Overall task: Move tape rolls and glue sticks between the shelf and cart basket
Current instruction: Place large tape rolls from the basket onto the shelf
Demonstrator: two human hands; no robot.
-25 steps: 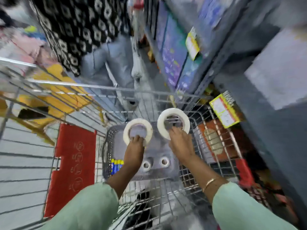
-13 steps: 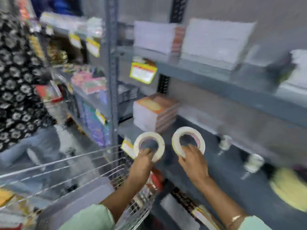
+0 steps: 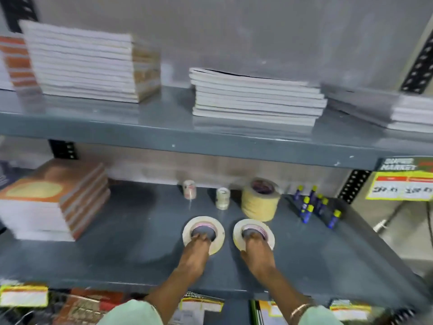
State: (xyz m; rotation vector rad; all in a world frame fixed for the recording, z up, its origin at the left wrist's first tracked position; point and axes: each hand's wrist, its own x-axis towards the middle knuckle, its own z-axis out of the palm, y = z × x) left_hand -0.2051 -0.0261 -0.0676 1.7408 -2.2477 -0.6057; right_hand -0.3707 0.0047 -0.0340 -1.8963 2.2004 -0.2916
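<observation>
Two flat white tape rolls lie side by side on the grey middle shelf (image 3: pixel 121 259). My left hand (image 3: pixel 195 253) grips the left tape roll (image 3: pixel 216 227) with fingertips in its core. My right hand (image 3: pixel 256 252) grips the right tape roll (image 3: pixel 269 233) the same way. Behind them stand a thick yellow tape roll (image 3: pixel 260 204), two small clear tape rolls (image 3: pixel 222 197) (image 3: pixel 189 189), and several blue glue sticks (image 3: pixel 315 205) with yellow caps at the right. The cart basket is out of view.
A stack of orange-covered notebooks (image 3: pixel 51 200) sits on the same shelf at the left. The upper shelf (image 3: pixel 164 134) holds stacks of white notebooks (image 3: pixel 255 99). A yellow price tag (image 3: pixel 403 186) hangs at the right. More goods lie below the shelf's front edge.
My view swung from the cart basket to the shelf. Both hands carried the two tape rolls up from the basket and over onto the middle shelf.
</observation>
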